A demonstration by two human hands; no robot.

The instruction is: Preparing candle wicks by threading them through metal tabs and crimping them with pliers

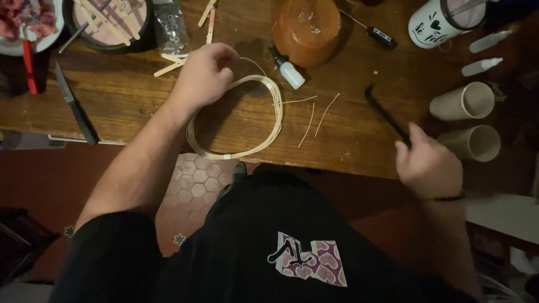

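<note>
The left hand was closed on the upper left arc of a coil of pale reed cord, its grip pinched around the bundled strands. From that grip the coil spread down and to the right across the wooden bench, its lowest loop hanging just over the near edge. The right hand was well apart, its grip closed on the near end of a black tool whose long axis slanted up and left toward the coil. Short cut strands lay between coil and tool. The left hand was the nearer to the coil.
</note>
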